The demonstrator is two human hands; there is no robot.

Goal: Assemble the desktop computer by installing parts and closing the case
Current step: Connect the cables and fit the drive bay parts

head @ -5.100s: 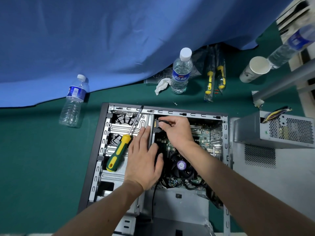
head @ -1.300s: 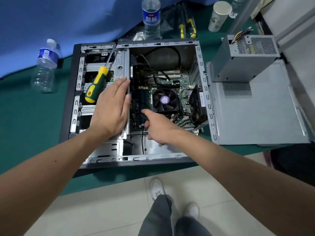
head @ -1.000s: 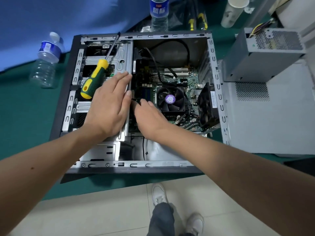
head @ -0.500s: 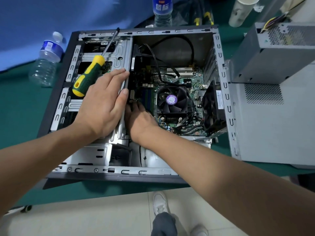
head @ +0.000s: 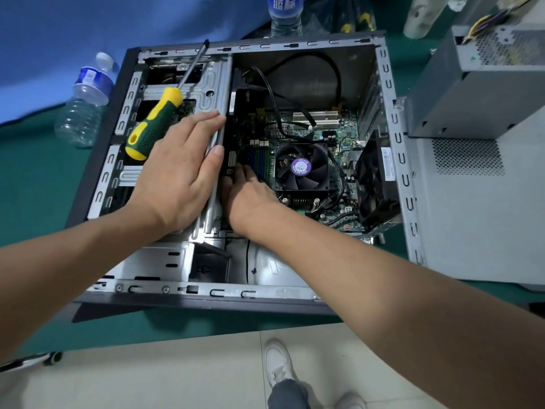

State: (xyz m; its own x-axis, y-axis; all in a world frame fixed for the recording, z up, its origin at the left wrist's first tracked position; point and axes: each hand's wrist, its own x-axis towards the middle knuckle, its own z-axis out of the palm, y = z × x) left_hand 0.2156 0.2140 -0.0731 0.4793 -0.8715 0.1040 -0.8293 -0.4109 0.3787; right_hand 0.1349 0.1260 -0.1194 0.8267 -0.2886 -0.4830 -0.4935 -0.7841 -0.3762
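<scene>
computer case [head: 165, 290] lies open on its side on the green worktop [head: 38, 178] | my left hand [head: 180, 175] rests flat, fingers straight, on the drive cage [head: 212, 81] | my right hand [head: 250, 196] reaches down by the motherboard [head: 330, 128] beside the fan [head: 300, 168], grip hidden | screwdriver [head: 153, 125] lies on cage near left hand
</scene>
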